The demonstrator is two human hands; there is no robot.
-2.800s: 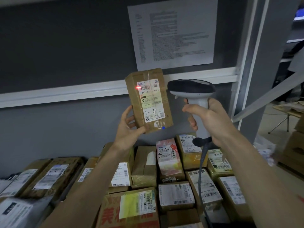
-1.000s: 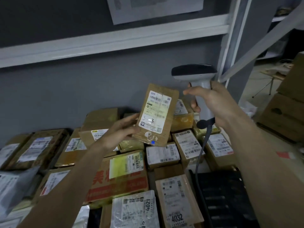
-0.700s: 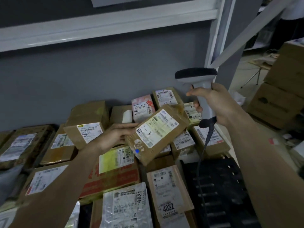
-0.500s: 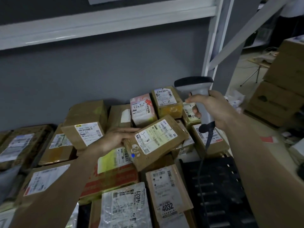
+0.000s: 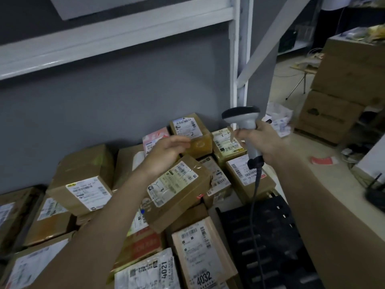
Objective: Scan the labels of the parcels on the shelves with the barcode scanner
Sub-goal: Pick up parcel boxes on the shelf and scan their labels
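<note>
The flat brown parcel (image 5: 183, 197) with a handwritten "3" on its label lies tilted on top of the parcel pile, with nothing gripping it. Just above it hovers my left hand (image 5: 166, 153), empty, fingers loosely apart, fingertips by the yellow-taped box (image 5: 190, 130) marked "2" and over a pink parcel (image 5: 155, 139). My right hand (image 5: 264, 142) grips the handle of the grey barcode scanner (image 5: 242, 117), held upright at the right of the pile; its cable hangs down. No scan light shows.
Several labelled parcels fill the shelf, among them a box (image 5: 83, 180) at left and packets marked 4021 (image 5: 150, 274) and 4032 (image 5: 200, 255). A black slatted crate (image 5: 270, 236) sits at front right. A white shelf upright (image 5: 239, 59) and stacked cartons (image 5: 343, 84) stand to the right.
My left hand lowered the "3" parcel from in front of the scanner onto the pile, let go of it and moved up toward the "2" box. The scanner dropped lower.
</note>
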